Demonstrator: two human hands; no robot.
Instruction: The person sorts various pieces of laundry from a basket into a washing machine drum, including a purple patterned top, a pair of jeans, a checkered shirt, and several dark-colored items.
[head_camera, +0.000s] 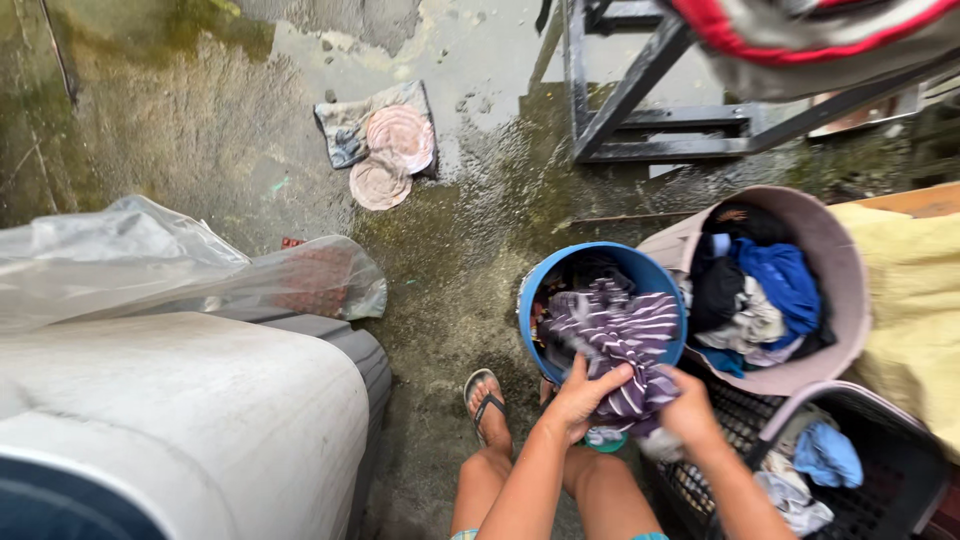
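Observation:
Both my hands grip a purple and white striped garment (618, 335) that hangs over the rim of a blue bucket (540, 290). My left hand (585, 392) clutches its near left fold. My right hand (686, 408) holds the bunched cloth on the right side. The bucket stands on wet concrete in front of my legs and holds more dark cloth inside.
A beige basket (840, 260) full of clothes lies tilted at the right, with a black crate (880, 470) of cloth below it. A white washing machine (190, 430) under clear plastic (150, 260) fills the left. A metal frame (650, 100) stands behind; a rag and two round pads (385, 140) lie on the floor.

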